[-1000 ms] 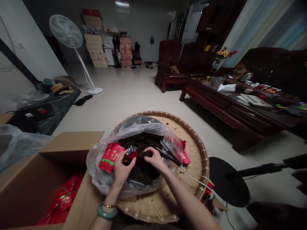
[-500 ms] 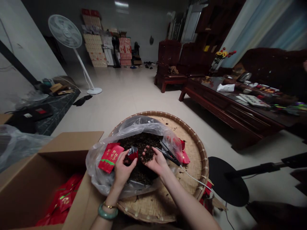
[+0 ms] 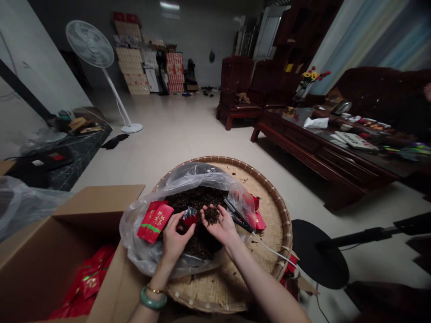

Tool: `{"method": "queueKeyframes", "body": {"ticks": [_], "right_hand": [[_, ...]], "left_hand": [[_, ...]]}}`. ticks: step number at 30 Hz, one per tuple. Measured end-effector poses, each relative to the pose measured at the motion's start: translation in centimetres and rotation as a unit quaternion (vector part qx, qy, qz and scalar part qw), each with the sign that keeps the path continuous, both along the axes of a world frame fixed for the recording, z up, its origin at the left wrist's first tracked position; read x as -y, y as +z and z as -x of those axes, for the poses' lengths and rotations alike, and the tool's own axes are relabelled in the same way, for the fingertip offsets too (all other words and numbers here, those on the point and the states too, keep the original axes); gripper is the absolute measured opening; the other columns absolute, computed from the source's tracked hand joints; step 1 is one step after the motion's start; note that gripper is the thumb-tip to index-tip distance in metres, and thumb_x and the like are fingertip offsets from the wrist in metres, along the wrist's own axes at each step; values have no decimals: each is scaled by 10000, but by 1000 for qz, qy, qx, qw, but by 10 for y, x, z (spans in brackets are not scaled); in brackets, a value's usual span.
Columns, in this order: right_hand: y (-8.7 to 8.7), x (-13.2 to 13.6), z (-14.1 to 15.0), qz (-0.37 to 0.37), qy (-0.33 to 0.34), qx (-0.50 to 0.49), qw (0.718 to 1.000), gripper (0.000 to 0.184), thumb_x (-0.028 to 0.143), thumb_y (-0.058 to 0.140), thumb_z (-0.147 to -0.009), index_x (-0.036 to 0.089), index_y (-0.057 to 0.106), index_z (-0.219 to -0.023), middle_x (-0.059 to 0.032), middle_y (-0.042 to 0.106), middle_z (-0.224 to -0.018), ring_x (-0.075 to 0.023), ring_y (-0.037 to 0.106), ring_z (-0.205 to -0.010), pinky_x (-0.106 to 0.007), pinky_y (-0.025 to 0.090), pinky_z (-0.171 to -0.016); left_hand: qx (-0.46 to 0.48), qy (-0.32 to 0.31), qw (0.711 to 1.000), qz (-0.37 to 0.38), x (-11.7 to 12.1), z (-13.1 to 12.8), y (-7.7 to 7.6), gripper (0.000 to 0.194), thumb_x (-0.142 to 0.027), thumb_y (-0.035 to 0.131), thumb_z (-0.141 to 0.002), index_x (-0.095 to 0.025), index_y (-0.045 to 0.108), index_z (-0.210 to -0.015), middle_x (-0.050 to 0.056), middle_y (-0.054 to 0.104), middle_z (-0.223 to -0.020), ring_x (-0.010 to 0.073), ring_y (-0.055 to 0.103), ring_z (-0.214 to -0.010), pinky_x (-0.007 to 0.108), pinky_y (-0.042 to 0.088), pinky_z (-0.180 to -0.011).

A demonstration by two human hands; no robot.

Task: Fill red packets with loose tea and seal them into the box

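Beside right hand (image 3: 222,228), black tongs (image 3: 245,224), plastic bag (image 3: 134,249)

White standing fan (image 3: 90,44), stacked boxes (image 3: 134,72) — dark wooden table (image 3: 299,142), flowers (image 3: 310,77)

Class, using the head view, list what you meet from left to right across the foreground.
Open brown cardboard box, rectangular red packets with gold lettering, left hand gripping a small red-and-silver packet, upturned right hand holding dark dried leaves, slim black two-armed tool, flat round black base.
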State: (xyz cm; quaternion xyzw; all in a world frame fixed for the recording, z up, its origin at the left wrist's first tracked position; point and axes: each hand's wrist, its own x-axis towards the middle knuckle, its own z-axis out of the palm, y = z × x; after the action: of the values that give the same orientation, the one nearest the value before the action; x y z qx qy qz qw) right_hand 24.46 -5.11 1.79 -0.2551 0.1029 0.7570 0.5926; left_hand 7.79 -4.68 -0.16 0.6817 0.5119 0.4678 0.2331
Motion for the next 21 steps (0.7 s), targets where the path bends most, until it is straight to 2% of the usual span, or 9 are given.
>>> {"method": "queueKeyframes", "body": {"ticks": [3, 6, 11, 17, 21], "right_hand": [[3, -1, -2, 5, -1, 4, 1000, 228, 281, 434, -874, 178, 606, -765, -59, 684, -746, -197, 660, -799, -364, 549, -699], [7, 0, -3, -10, -6, 11, 1000, 201, 256, 453, -860, 168, 631, -831, -50, 676, -715, -171, 656, -744, -322, 545, -691], [23, 1, -6, -24, -49, 34, 998, 231, 224, 434, -858, 152, 646, -804, -59, 680, -699, -163, 656, -710, -295, 544, -682], [44, 0, -7, -86, -105, 115, 984, 223, 252, 462, -841, 168, 656, -770, -45, 685, -714, -178, 658, -733, -355, 539, -749], [49, 0, 1, -121, -147, 186, 964, 211, 315, 507, -825, 176, 661, -791, -34, 685, -729, -196, 662, -781, -378, 518, -789]], "left_hand": [[-6, -13, 1000, 0, 2, -3, 0, 382, -321, 650, -740, -165, 593, -1085, 70, 621, -991, 119, 557, -605, 264, 523, -578], [-11, -30, 999, -12, 3, -6, -1, 362, -293, 641, -748, -174, 590, -1086, 65, 615, -996, 124, 573, -633, 256, 520, -564], [-31, -60, 997, -36, 4, -11, 0, 350, -244, 638, -757, -185, 582, -1098, 70, 613, -1004, 170, 601, -782, 252, 522, -569], [-61, -72, 994, -53, 8, -20, 5, 360, -219, 655, -741, -195, 587, -1093, 73, 620, -987, 200, 581, -855, 255, 517, -566], [-65, -79, 994, -40, 9, -27, 5, 372, -211, 660, -731, -197, 581, -1094, 75, 619, -988, 206, 574, -870, 251, 510, -555]]}}
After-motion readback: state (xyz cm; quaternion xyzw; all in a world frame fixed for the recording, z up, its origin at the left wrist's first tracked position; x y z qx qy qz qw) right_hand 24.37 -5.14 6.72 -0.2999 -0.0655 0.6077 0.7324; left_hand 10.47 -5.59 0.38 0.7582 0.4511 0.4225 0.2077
